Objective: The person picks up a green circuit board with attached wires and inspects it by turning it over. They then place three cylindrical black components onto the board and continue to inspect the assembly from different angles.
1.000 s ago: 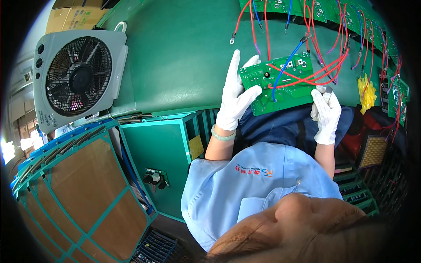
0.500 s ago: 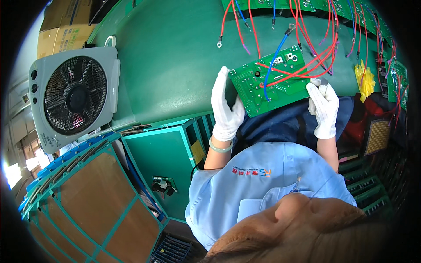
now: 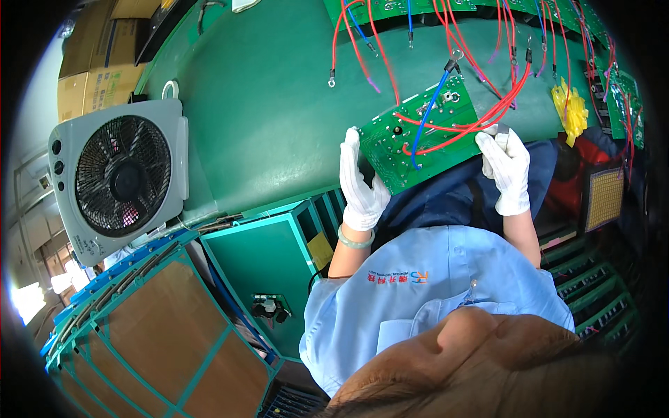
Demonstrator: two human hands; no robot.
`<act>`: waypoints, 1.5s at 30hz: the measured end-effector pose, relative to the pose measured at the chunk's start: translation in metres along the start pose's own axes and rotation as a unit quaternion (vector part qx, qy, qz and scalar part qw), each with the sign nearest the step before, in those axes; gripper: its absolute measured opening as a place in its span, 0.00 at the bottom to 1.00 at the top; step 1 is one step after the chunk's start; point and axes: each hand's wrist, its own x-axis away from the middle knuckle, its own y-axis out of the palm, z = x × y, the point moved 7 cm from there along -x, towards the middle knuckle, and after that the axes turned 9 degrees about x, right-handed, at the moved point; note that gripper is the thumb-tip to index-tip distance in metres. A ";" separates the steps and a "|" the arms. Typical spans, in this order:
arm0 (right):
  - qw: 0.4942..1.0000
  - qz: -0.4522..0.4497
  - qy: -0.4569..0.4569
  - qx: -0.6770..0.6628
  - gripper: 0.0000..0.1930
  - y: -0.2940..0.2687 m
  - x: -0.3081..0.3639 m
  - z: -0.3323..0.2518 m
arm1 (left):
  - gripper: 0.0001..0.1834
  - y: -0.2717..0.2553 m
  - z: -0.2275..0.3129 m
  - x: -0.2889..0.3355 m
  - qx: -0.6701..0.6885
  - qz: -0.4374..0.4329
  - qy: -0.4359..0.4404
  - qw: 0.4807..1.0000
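Note:
A green circuit board (image 3: 446,150) with solder points is held tilted above the table's near edge. Long red wires (image 3: 446,128) and a blue wire (image 3: 430,115) with a ring terminal rise from it. My left hand (image 3: 361,188), in a white glove, holds the board's left edge between thumb and straight fingers. The gloved right hand (image 3: 507,171) pinches the right edge, near where the red wires cross it. A small grey piece (image 3: 503,129) shows at the right fingertips; its kind is unclear.
More green boards (image 3: 387,8) with hanging red and blue wires line the far edge of the green table (image 3: 258,111). A grey box fan (image 3: 125,174) stands at left. Yellow strips (image 3: 571,115) lie bundled at right. Below left is a green cabinet (image 3: 265,258).
The whole view has shifted a little, with the fan and table lower in it. The red wires on the board lie closer together. Both hands keep their hold.

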 end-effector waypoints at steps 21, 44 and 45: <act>1.000 -0.015 -0.006 0.003 0.12 0.003 0.000 -0.004 | 0.49 0.009 -0.008 0.003 0.104 0.026 -0.066 0.992; 0.999 -0.019 -0.028 0.011 0.14 0.005 0.000 -0.013 | 0.52 0.011 0.000 -0.006 0.162 0.053 -0.138 0.976; 0.999 -0.018 -0.026 0.008 0.14 0.005 0.000 -0.013 | 0.52 0.011 0.000 -0.006 0.168 0.054 -0.139 0.974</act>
